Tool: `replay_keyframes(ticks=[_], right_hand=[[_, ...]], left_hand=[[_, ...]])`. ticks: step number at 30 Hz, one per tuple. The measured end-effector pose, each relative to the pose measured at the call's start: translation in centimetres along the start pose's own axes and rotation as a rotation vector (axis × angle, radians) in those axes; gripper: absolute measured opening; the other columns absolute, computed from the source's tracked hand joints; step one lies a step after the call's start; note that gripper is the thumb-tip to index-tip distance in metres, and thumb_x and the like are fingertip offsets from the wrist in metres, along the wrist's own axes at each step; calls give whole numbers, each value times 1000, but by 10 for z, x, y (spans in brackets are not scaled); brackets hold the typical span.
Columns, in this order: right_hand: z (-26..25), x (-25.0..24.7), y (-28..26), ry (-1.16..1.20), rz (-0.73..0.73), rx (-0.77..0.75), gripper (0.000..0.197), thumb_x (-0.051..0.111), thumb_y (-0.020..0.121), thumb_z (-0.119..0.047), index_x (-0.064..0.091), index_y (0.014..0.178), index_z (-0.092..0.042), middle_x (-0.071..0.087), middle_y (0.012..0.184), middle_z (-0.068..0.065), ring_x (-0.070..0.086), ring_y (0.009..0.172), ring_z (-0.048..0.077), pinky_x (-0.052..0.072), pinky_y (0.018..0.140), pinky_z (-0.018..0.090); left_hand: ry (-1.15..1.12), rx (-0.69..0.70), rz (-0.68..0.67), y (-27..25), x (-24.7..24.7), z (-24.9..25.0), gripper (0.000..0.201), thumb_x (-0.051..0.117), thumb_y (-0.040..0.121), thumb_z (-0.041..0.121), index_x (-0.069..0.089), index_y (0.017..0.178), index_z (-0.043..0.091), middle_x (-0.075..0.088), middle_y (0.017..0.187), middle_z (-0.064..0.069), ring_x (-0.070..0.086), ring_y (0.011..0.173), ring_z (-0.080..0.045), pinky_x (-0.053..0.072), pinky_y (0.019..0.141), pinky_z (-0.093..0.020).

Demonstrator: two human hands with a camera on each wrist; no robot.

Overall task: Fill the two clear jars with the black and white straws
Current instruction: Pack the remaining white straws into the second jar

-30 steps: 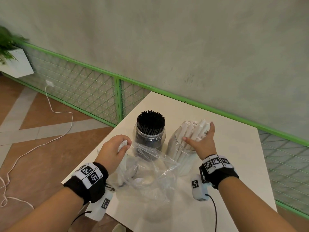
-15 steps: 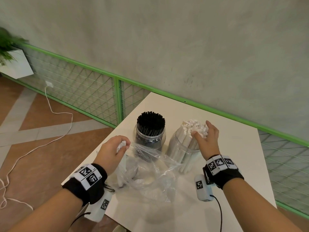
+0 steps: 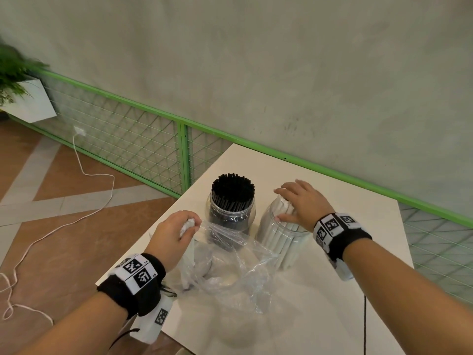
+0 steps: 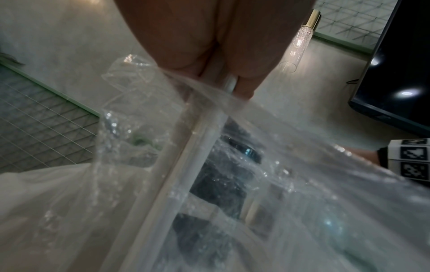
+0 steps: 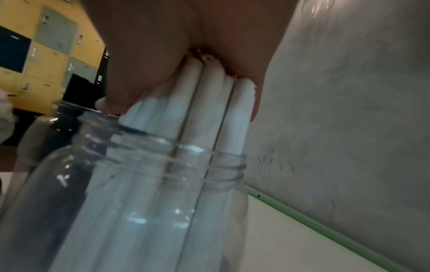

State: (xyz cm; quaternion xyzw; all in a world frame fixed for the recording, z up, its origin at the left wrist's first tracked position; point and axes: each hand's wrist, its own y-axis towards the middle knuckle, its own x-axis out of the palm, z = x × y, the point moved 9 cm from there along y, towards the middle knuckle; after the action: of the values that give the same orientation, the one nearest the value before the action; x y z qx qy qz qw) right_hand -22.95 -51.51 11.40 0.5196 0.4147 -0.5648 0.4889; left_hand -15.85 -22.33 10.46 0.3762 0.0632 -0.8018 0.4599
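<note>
The white table point(image 3: 332, 303) runs from the lower middle of the head view up to a corner near the green-framed mesh fence point(image 3: 143, 147) at centre, its left edge falling away to the tiled floor point(image 3: 64, 226) in the lower left, where a white cord point(image 3: 76, 219) trails; bare tabletop lies open to the right of the jars and along the bottom of the frame. Two clear jars stand side by side, close but apart, just above centre. The left jar point(image 3: 231, 216) is packed with upright black straws point(image 3: 233, 187), their cut ends forming a dense round tuft above the rim. The right jar point(image 3: 281, 242) holds white straws point(image 3: 282, 208), paper-wrapped, standing above the threaded mouth point(image 5: 186, 160). The right hand point(image 3: 304, 201) is laid over their tops, palm down, with fingers and thumb wrapped down round the bundle point(image 5: 209, 95). The left hand point(image 3: 174, 231), left of the black jar, is clenched on a few more white straws point(image 4: 186, 156) together with the crumpled clear plastic bag point(image 3: 230, 265), which billows across the table in front of both jars and touches them.
</note>
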Motion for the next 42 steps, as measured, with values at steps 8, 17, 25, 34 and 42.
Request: replay_keyframes(ticks=[8,17,25,34,42], right_hand=[[13,-24,1,193,241,252,58,49,79,-70,58,110,-22,48,110,1,42,104,22,48,78,37],[42,-24,-7,442,109,393,68,31,81,-77,50,127,-32,42,140,-4,34,129,24,31,102,49],[35,-15,-21,452,42,118,99,61,62,-75,30,145,-31,25,154,0,22,140,25,22,115,49],[29,-8,-16,414,256,259,63,72,72,-55,53,127,-29,52,122,1,46,111,26,45,92,40],[31,-13,-17,363,207,359,77,61,74,-66,37,139,-34,36,142,1,34,129,28,35,101,50]], left_hand=[[-10,-6,8,0,0,-1,14,55,91,13,59,87,26,60,93,16,50,88,4,32,79,-16],[-15,2,6,1,-1,-1,15,55,91,12,59,86,26,59,91,19,51,90,6,31,76,-2],[-16,2,-5,1,0,0,16,55,91,12,58,85,27,60,91,15,52,89,-1,31,74,-14],[-35,5,-8,0,0,1,17,55,90,10,59,85,26,59,91,18,52,91,4,32,76,-9],[-28,-3,-15,-1,-1,-1,15,55,90,11,59,87,25,61,94,14,52,91,-2,30,76,-2]])
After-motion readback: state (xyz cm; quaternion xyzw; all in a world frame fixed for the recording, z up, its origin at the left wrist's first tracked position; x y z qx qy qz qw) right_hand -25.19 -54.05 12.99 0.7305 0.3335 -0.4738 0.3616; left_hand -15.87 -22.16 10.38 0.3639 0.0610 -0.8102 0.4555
